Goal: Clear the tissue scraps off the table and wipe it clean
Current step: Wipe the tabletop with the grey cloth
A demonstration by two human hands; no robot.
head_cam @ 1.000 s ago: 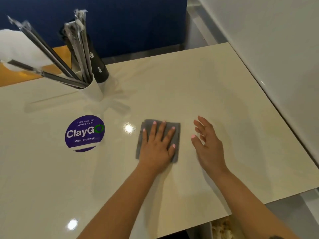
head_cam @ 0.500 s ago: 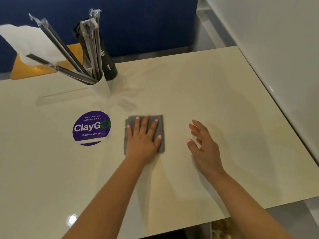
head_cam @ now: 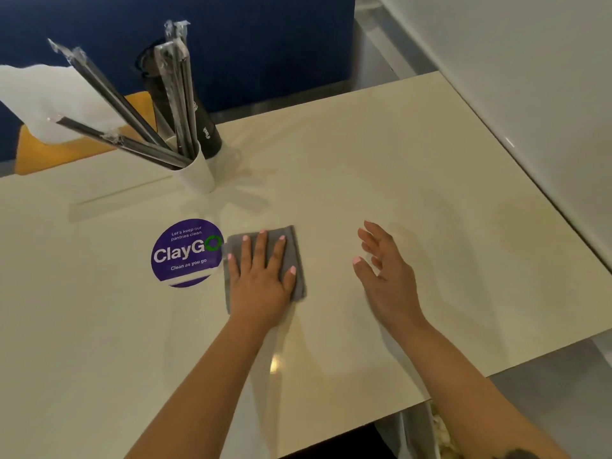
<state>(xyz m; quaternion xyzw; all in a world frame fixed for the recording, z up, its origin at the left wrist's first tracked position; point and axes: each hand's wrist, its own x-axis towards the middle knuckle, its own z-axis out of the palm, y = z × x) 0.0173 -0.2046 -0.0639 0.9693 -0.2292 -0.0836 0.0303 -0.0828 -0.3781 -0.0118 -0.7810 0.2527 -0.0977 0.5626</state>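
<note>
Left hand (head_cam: 261, 276) with folded grey cloth (head_cam: 291, 256) shifted left across glossy cream surface (head_cam: 414, 193), cloth edge now touching round purple ClayGo sticker (head_cam: 185, 253). Fingers spread flat, pressing cloth. Right hand (head_cam: 387, 276) relaxed, fingers apart, holding nothing.

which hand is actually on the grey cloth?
The left hand, fingers flat and spread on the grey cloth. The right hand is off to the side, touching no cloth.

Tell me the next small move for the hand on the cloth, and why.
Probably slide the grey cloth leftward over the purple sticker: the left hand presses it flat, its edge beside the sticker, and the table beyond looks unwiped.
</note>
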